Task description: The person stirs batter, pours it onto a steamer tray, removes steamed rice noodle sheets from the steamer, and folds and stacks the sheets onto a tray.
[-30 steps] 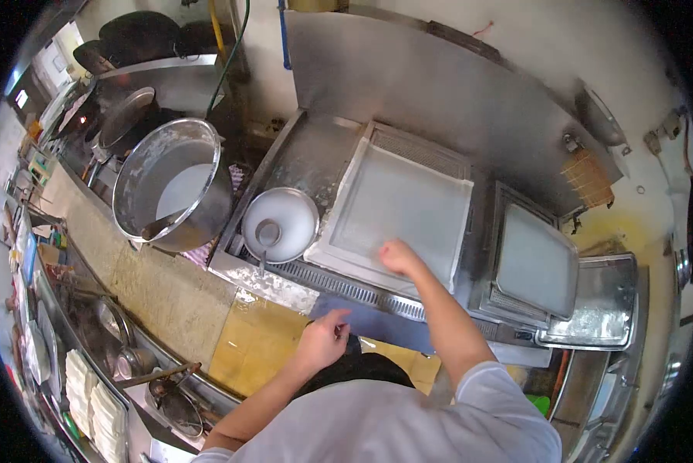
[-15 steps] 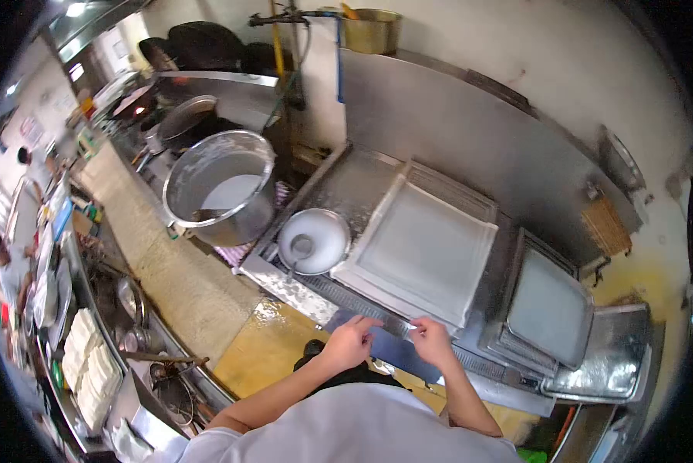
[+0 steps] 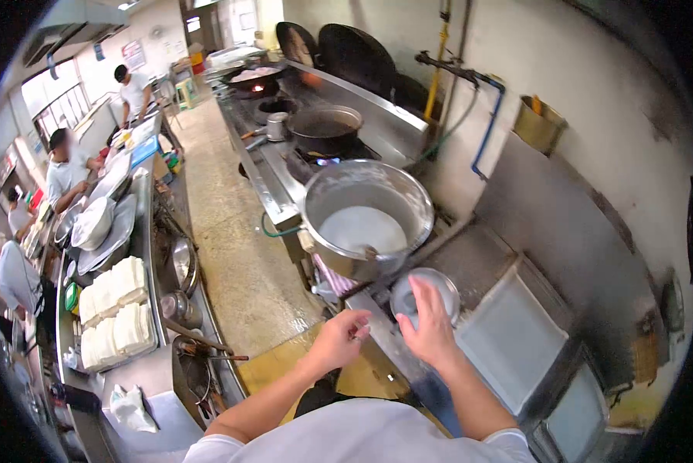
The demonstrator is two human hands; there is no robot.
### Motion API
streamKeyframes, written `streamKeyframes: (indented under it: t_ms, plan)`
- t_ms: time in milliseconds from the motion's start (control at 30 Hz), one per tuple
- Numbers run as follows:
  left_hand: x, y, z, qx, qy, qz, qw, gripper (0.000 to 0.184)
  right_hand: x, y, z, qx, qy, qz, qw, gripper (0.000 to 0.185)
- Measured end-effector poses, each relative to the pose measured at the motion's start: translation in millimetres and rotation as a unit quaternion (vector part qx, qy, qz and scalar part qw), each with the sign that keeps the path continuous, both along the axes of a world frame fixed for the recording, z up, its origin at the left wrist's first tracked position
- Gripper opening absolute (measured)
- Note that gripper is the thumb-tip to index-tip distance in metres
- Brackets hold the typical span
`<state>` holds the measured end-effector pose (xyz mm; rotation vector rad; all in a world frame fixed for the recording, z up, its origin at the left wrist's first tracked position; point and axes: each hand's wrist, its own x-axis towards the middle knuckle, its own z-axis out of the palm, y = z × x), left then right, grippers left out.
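My left hand (image 3: 342, 340) is in front of my body, fingers curled in, with nothing visible in it. My right hand (image 3: 431, 320) is raised with thumb and fingers apart, holding nothing. Behind it, partly hidden by its fingers, stands a round metal bowl (image 3: 447, 287). Beyond both hands is a large steel pot (image 3: 421, 202) with white liquid (image 3: 362, 230) inside and a dark handle at its near side. To the right of my right hand lies a cloth-lined tray (image 3: 514, 339) with a pale, flat surface.
A second pale tray (image 3: 578, 417) is at the lower right. A lit burner (image 3: 327, 162) and a wide pan (image 3: 325, 127) stand past the pot. Stacks of white folded slabs (image 3: 115, 312) sit on the left counter, where several people work. A floor aisle (image 3: 227, 231) runs between.
My view has swung left, toward the pot and stove aisle. My right hand has opened and moved up in front of the bowl. The left hand stays curled.
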<state>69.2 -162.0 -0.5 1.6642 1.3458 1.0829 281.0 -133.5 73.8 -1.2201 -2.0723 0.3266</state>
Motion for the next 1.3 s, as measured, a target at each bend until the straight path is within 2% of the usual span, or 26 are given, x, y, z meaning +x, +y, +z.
streamKeyframes:
  t_ms: [33,133,167,267,300,333,367,400,433,533,567,667,733,800,1000,1100,1200,1300]
  plan:
    - [-20.4,10.1,6.3,-0.002,-0.003,0.018,1.0,0.031,-20.0,18.9,13.8,0.041,-0.027,0.017,0.999,0.064]
    - [-72.7,39.6,20.8,-0.016,0.006,0.043,0.999,0.03,-69.1,69.5,27.0,0.067,-0.209,0.121,0.968,0.081]
    - [-86.2,48.0,29.8,-0.02,0.012,0.043,0.999,0.03,-82.6,82.5,27.3,0.106,-0.234,0.137,0.957,0.067]
    - [-116.4,76.1,21.7,0.017,0.026,0.041,0.999,0.03,-99.5,129.5,27.4,0.006,-0.271,0.132,0.954,0.042]
    - [-123.2,87.4,17.7,0.022,0.032,0.035,0.999,0.03,-99.6,146.2,34.5,0.061,-0.232,0.093,0.966,0.024]
    - [-127.5,95.9,15.6,0.025,0.037,0.026,0.999,0.031,-97.3,163.5,43.5,0.062,-0.184,0.045,0.98,0.017]
    - [-129.8,103.6,16.4,0.037,0.048,0.02,0.998,0.032,-94.8,176.9,61.1,0.1,-0.182,-0.014,0.978,0.018]
    - [-131.0,112.2,18.6,0.049,0.059,0.013,0.997,0.033,-89.0,188.6,75.8,0.057,-0.232,-0.088,0.967,0.027]
    - [-131.1,120.7,20.4,0.063,0.069,0.007,0.996,0.034,-93.2,188.1,99.8,-0.003,-0.327,-0.156,0.932,0.029]
    - [-122.8,141.8,17.2,0.106,0.074,-0.006,0.992,0.037,-73.3,194.6,76.3,0.003,-0.486,-0.127,0.864,0.026]
    - [-119.7,150.8,10.7,0.166,0.109,0.003,0.98,0.036,-59.9,196.1,50.8,0.058,-0.515,-0.095,0.85,0.015]
    - [-111.7,164.0,7.5,0.152,0.145,-0.018,0.977,0.036,-52.8,172.3,39.0,-0.003,-0.54,-0.067,0.839,0.012]
    - [-108.0,171.1,-3.1,0.173,0.16,-0.005,0.972,0.029,-50.7,155.7,41.0,-0.017,-0.556,-0.046,0.83,0.013]
    - [-108.1,176.9,-9.5,0.172,0.142,-0.01,0.975,0.025,-55.1,140.4,61.8,-0.024,-0.586,-0.016,0.81,0.013]
    - [-104.2,175.8,-5.2,0.115,0.115,0.006,0.987,0.017,-70.7,138.0,127.0,-0.113,-0.594,0.027,0.796,0.013]
    - [-101.5,176.5,-7.0,0.12,0.116,0.017,0.986,0.018,-73.3,145.9,140.5,-0.148,-0.554,0.041,0.818,0.014]
    - [-100.1,178.3,-15.0,0.155,0.101,0.03,0.982,0.018,-75.2,145.5,112.6,-0.196,-0.504,0.012,0.841,0.024]
    - [-99.1,177.3,-14.4,0.158,0.103,0.036,0.981,0.02,-74.1,132.4,48.7,-0.142,-0.46,0.002,0.877,0.029]
